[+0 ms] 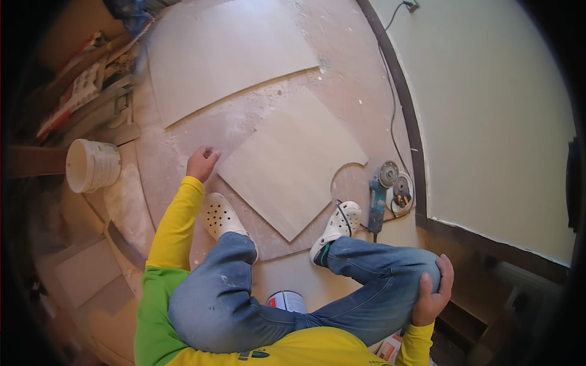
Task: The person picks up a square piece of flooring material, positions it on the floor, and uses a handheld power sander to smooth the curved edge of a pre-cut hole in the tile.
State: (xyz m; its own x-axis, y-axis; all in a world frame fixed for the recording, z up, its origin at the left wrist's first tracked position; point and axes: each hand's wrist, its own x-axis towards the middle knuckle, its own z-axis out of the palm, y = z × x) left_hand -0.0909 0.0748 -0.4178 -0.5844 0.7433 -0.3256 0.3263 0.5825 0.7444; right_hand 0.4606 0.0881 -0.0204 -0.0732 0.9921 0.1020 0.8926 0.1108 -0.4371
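Note:
My left hand point(203, 163) is off the left corner of a beige tile point(293, 155), its fingers curled in; whether anything is inside them is hidden. The tile lies flat on the floor in front of my feet, with a rounded notch cut out of its right side. Resting on my bent right knee is my right hand point(434, 291), fingers apart and holding no object. An angle grinder point(377, 204) with a teal body lies on the floor to the right of the notch, its disc at the far end.
Farther off lies a larger tile point(226, 55). A white bucket point(101, 165) stands at the left near stacked boards and scraps point(91, 91). A dark cable point(389, 91) runs along the right wall point(482, 122). Between my legs is a can point(287, 301); white clogs point(223, 215) flank the near tile.

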